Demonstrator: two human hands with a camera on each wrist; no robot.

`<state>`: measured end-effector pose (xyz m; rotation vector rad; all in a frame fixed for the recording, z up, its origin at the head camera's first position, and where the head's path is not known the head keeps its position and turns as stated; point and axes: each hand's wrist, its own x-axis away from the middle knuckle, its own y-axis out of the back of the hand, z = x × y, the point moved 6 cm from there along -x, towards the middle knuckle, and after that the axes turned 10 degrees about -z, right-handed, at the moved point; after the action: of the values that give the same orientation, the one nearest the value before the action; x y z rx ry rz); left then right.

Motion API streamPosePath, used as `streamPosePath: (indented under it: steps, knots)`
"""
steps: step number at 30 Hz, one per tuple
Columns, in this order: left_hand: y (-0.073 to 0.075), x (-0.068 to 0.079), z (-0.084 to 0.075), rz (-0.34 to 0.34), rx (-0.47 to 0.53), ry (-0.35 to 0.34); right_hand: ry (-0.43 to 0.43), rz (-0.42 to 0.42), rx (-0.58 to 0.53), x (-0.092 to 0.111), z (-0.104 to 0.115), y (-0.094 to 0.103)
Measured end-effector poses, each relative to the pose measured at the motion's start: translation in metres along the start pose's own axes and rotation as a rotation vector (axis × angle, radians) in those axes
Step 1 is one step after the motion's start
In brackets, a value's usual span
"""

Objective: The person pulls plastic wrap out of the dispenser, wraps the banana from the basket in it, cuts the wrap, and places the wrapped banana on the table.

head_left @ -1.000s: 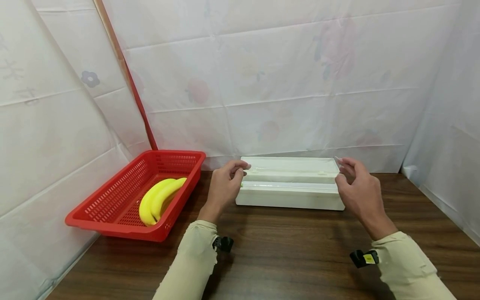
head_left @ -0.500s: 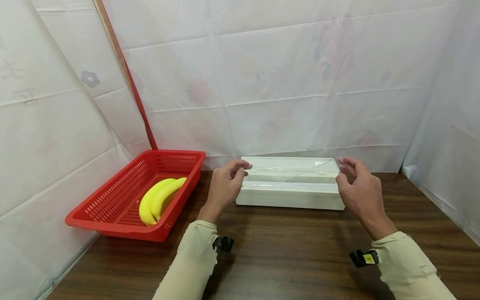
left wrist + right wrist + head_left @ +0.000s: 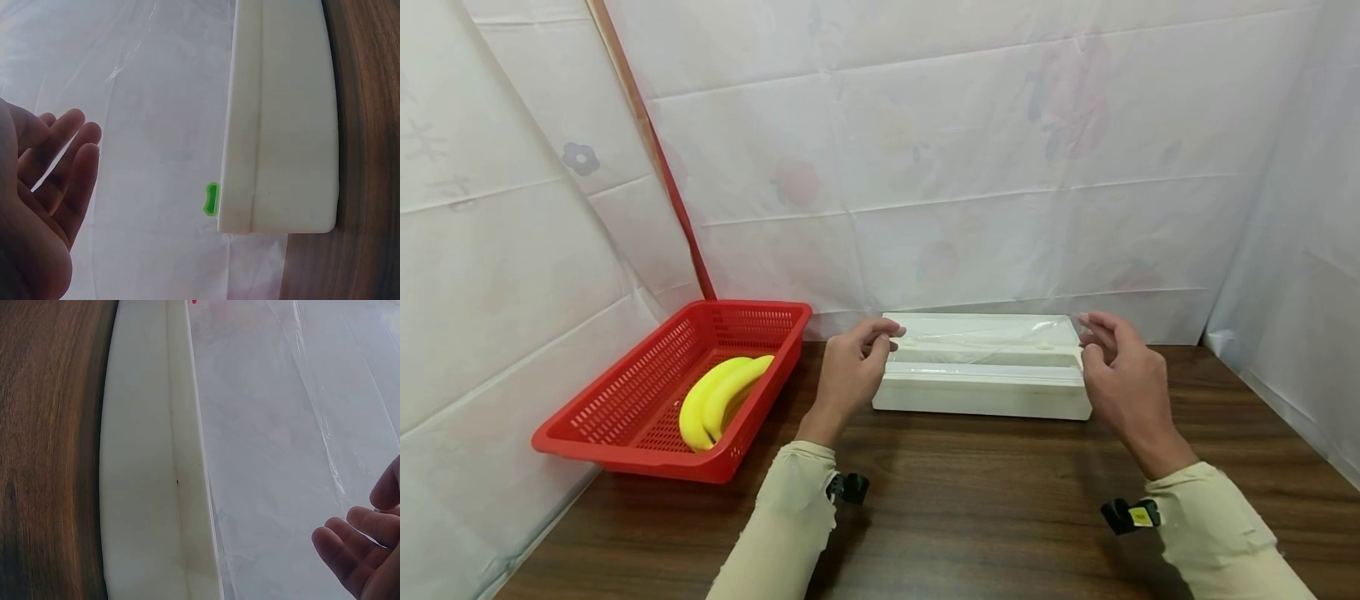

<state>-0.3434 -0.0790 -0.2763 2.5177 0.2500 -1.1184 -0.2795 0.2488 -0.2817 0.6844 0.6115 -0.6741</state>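
A long white cling film dispenser (image 3: 981, 398) lies on the table with its lid raised at the back. A clear sheet of cling film (image 3: 1045, 329) stretches above it between my hands, creased toward the right. My left hand (image 3: 848, 371) pinches the film's left corner between thumb and index finger, the other fingers loosely bent. At the opposite end my right hand (image 3: 1127, 387) pinches the right corner the same way. In the left wrist view a small green piece (image 3: 211, 199) sticks out beside the dispenser's edge. Creases in the film run toward the fingertips in both wrist views.
Left of the dispenser stands a red plastic basket (image 3: 625, 454) with yellow bananas (image 3: 722, 400) inside. The dark wooden table (image 3: 985, 508) spreads in front of the dispenser. White printed sheeting (image 3: 925, 167) hangs behind and at both sides.
My right hand has shifted slightly to the right. More of the film shows between the hands, with creases near the right corner. The left hand has barely moved; the basket and bananas stay put.
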Motion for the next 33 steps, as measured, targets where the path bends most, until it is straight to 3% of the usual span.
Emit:
streamPosePath:
  steps: [33]
  knots:
    - [0.0066,-0.0028,-0.0088,-0.039,0.011,-0.065,0.077,-0.183,-0.079,-0.0011,-0.0003,0.0086]
